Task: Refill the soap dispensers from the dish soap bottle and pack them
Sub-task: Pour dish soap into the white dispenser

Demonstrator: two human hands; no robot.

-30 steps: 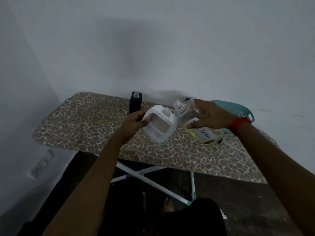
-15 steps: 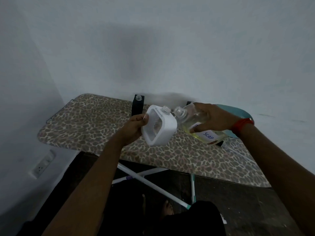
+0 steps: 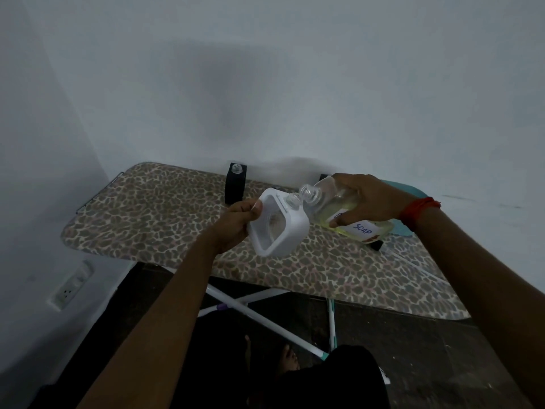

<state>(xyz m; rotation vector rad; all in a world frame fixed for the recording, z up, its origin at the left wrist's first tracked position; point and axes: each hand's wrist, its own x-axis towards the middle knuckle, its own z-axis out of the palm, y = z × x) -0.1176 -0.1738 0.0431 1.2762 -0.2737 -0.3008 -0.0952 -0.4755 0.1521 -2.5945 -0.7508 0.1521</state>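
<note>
Head view, the only one. Your left hand (image 3: 236, 222) holds the white soap dispenser (image 3: 280, 231) up above the ironing board (image 3: 165, 208), fingers curled round its left edge and thumb on top; the dispenser is tilted, its open neck leaning right. Your right hand (image 3: 371, 202) wraps over the clear dish soap bottle (image 3: 361, 228) from above, fingers curled down its near face by the "SOAP" label. The bottle lies nearly on its side with its uncapped mouth just beside the dispenser's neck; whether they touch, and whether any soap is running, cannot be told. The pale yellow liquid sits low in the body, so judge the bottle part full and moderately heavy, its weight shifting toward the mouth as you tip. Its thin clear wall will likely give under a squeeze, so grip mid-body and press gently. The dispenser looks like hard, smooth plastic, light while empty and slippery once soap dribbles; keep hold of the flat sides, well clear of the neck. Count: one soap bottle, one white dispenser, one black dispenser (image 3: 235, 184) standing uncapped at the board's far edge, one teal basket (image 3: 407, 188) behind your right wrist. Dark shapes behind and under the bottle may be another dispenser; cannot tell.
</note>
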